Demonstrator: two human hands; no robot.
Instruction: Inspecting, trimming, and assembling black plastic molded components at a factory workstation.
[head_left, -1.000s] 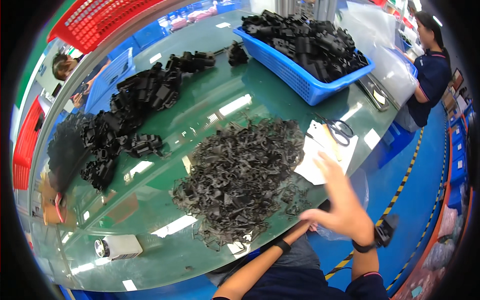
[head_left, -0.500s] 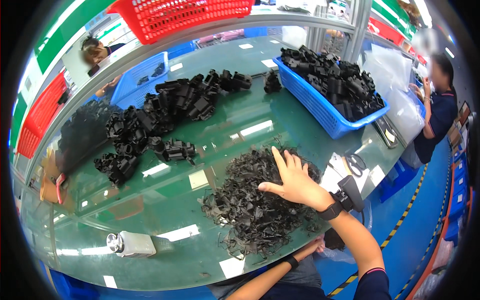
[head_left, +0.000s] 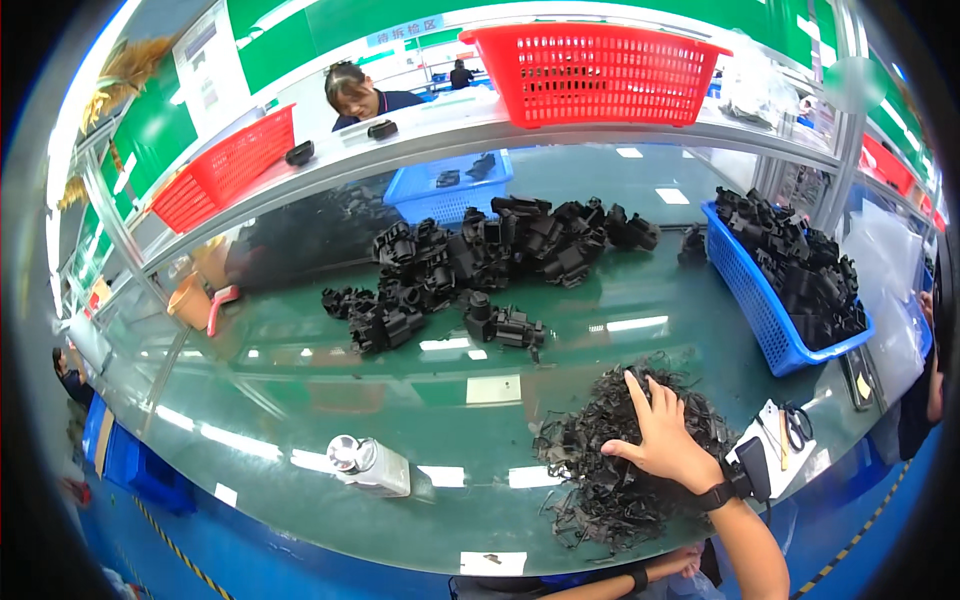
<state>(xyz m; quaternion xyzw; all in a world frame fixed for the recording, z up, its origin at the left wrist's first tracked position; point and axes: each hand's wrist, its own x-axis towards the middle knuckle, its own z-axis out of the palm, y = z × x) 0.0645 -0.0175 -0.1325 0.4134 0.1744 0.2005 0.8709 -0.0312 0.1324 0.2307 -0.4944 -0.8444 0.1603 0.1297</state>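
Observation:
A loose pile of thin black plastic pieces (head_left: 610,470) lies on the green glass-topped table (head_left: 300,400) near its front edge. My right hand (head_left: 660,435) rests on top of this pile with fingers spread and thumb out to the left; a black watch sits on its wrist. My left hand (head_left: 685,562) shows only partly at the lower edge, below the table's front rim, with a dark band on the wrist. What it holds is hidden.
A heap of bulky black parts (head_left: 480,260) fills the table's middle. A blue basket (head_left: 770,335) of similar parts stands right. Scissors (head_left: 797,425) lie on white paper. A white device (head_left: 370,465) sits front left. Red baskets (head_left: 600,70) line the shelf; a person (head_left: 355,95) works opposite.
My right hand came from the right onto the black pile and stays spread on it. The view has tilted up, showing the shelf and baskets.

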